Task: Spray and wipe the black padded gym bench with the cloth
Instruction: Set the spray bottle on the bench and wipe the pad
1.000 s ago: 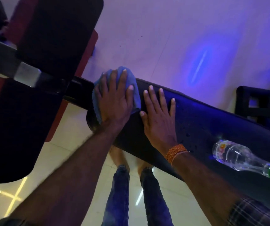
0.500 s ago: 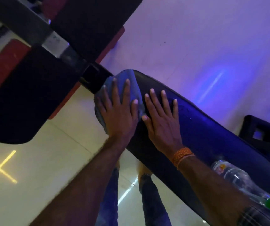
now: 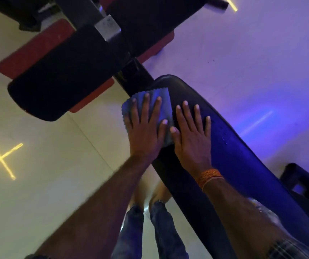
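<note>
The black padded bench [image 3: 243, 165] runs slantwise from the upper middle to the lower right, with small droplets on its top. A blue-grey cloth [image 3: 164, 103] lies near its rounded far end. My left hand [image 3: 146, 131] presses flat on the cloth, fingers spread. My right hand [image 3: 191, 135] rests flat on the bare padding right beside it, thumb touching the cloth's edge, holding nothing. The clear spray bottle [image 3: 267, 212] lies on the bench at the lower right, mostly hidden behind my right forearm.
Black and red pads [image 3: 62, 86] on a metal frame [image 3: 108, 28] of another machine stand just beyond the bench's end. A black frame [image 3: 299, 184] sits at the right. My legs [image 3: 150, 230] stand by the bench's near side on glossy tiles.
The view has swung, so the bench looks steeper. My left hand and the cloth have slid a little back from the bench's end. The bottle has become mostly hidden behind my right forearm.
</note>
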{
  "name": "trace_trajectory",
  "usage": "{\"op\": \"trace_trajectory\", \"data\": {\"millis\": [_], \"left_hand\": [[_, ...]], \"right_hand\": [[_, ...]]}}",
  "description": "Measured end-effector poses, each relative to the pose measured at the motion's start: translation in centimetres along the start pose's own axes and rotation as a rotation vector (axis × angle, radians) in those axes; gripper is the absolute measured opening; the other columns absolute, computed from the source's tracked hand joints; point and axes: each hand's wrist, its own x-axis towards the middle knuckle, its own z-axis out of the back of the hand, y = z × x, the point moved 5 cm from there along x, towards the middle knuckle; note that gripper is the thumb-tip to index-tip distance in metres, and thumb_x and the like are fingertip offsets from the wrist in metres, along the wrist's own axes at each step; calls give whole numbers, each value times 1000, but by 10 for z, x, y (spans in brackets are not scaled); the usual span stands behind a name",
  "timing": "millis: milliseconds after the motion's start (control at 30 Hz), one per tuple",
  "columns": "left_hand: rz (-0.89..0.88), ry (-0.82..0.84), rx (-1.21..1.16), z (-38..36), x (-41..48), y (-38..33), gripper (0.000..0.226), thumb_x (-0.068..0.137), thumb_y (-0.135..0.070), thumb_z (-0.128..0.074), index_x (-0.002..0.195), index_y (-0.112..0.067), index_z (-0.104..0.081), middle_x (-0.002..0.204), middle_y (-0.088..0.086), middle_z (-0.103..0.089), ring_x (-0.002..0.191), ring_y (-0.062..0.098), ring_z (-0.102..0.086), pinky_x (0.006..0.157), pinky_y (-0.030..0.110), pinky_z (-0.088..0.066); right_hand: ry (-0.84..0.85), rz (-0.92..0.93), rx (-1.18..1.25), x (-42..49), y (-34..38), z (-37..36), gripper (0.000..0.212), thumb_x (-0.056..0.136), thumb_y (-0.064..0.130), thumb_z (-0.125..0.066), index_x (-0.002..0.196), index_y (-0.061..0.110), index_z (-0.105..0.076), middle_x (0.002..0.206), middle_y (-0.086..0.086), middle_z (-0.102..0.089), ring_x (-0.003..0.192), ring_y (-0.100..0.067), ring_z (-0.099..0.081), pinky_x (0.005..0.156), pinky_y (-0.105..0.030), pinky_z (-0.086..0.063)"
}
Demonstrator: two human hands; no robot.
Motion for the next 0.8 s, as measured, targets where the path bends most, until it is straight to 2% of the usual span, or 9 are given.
{"op": "trace_trajectory", "data": {"millis": [100,167,300,433,533,667,733,800], "left_hand": [[-15,-69,-35,1,25,18,57,108,-50,-37,161,-27,-37,169,5,-30,155,37,-27,122,55,-26],[46,-101,-56,-3,10,14,57,108,-47,-38,161,-26,-35,170,7,-28,156,38,-23,124,54,-24],[62,2,-133,-15,-53,-9,59,109,-46,-33,164,-27,-25,174,6,-13,161,38,-2,127,58,-14],[40,-61,-120,-11,-28,4,59,109,-47,-31,163,-23,-30,172,9,-21,159,39,-11,124,59,-20],[85,-105,-113,-13,-24,2,59,110,-46,-31,164,-23,-27,173,10,-19,160,38,-11,124,59,-21],[-54,22,-108,-21,-79,-21,62,109,-49,-34,165,-27,-22,175,7,-8,160,39,0,127,61,-7],[-120,30,-112,-20,-73,-15,62,108,-50,-33,164,-27,-25,174,6,-13,160,38,-3,127,62,-9],[-92,-40,-88,-17,-47,-5,61,108,-50,-33,163,-26,-29,173,7,-20,160,36,-11,125,61,-14]], "right_hand": [[-31,16,-4,-2,-5,-1,58,109,43,-28,164,29,-18,174,8,-5,161,-20,3,129,-55,-1],[-36,29,-17,-4,-7,-3,57,110,40,-31,164,28,-18,174,6,-6,161,-22,3,129,-56,-1],[-10,25,21,-8,-6,-4,58,111,42,-30,165,26,-16,174,4,-2,161,-24,6,129,-57,1],[-14,23,29,-18,-6,-7,57,111,42,-29,165,27,-17,174,4,-3,161,-24,5,130,-54,-1],[-38,3,41,-31,-8,-11,57,110,42,-25,164,27,-18,174,4,-5,161,-23,4,131,-49,-2],[-14,-34,74,-48,-11,-12,59,109,44,-21,165,28,-14,174,5,0,161,-21,8,131,-48,-1],[-16,-45,75,-54,-14,-11,60,108,46,-21,165,28,-14,174,5,0,161,-20,7,131,-48,-3],[-41,-55,79,-59,-17,-11,59,108,46,-24,164,28,-18,174,6,-4,161,-20,4,131,-47,-5]]}}
